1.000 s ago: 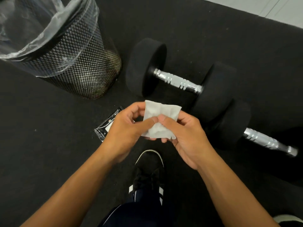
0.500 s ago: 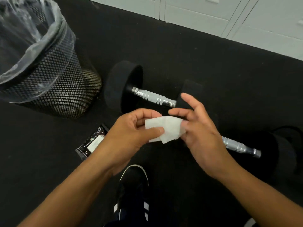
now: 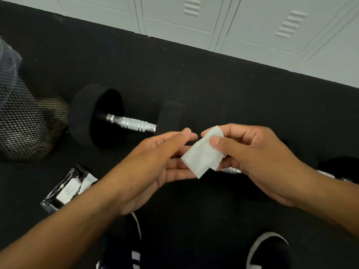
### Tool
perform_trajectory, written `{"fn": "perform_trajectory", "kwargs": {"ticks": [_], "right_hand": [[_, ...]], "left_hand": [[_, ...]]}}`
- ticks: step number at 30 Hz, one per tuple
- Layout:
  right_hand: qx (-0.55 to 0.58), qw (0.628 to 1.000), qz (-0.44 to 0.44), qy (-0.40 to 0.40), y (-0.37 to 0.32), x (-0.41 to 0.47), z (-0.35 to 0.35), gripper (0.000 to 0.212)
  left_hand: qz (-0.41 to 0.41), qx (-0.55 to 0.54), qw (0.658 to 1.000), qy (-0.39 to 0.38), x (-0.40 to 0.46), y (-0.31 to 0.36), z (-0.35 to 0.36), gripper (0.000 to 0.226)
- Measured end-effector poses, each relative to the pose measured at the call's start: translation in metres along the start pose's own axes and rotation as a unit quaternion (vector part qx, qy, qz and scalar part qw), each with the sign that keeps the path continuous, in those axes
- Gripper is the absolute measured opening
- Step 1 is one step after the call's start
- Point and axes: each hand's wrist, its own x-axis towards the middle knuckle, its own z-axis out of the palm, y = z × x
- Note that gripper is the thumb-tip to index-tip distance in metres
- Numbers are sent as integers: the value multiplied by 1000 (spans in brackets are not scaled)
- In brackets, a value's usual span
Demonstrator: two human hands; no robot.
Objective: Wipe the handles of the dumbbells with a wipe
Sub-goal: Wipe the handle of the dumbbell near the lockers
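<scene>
- The right hand (image 3: 256, 158) pinches a folded white wipe (image 3: 204, 156) between thumb and curled fingers, and the wipe hangs down from the grip with one lower corner notched.
- The left hand (image 3: 155, 164) sits just beside it, palm turned inward, fingers stretched out loose and holding nothing; its fingertips lie just beside the wipe's left edge, and whether they touch it I can't tell.
- Both hands hover above the black floor (image 3: 223, 94), not down on anything.
- Just beyond the left hand lies the near dumbbell (image 3: 108, 115), on its side on the floor, its silver ringed handle (image 3: 132, 124) bare between two black round heads.
- The second dumbbell (image 3: 330, 171) is mostly hidden behind the right hand; only slivers of its shiny handle peek out below the wipe and past the wrist, with a dark head at the right edge.
- Left of the forearm, a clear plastic wrapper (image 3: 68, 189) with a white label lies flat on the floor.
- At the far left stands a black mesh bin (image 3: 27, 123) with a clear liner.
- Black shoes (image 3: 270, 251) with white trim show at the bottom.
- Pale lockers (image 3: 242, 22) run along the top.
</scene>
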Motion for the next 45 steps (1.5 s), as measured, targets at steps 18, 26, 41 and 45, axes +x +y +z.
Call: {"fn": "perform_trajectory", "kwargs": {"ticks": [18,26,41,45], "right_hand": [[245,912,-30,328,101,-92,-59,14],[362,846,-72,386,120,-117,-89,25],[342,786,-36,513,160,-121,-129,26],[496,742,-80,443,164,-118,-134,29]], "left_hand": [[26,322,940,-112,67,-25,152,23],[-17,247,962,-117,93,-40,226,17],[142,501,841,-148,144,-74,278,16],[98,463,868,-148,150,-73,281,12]]}}
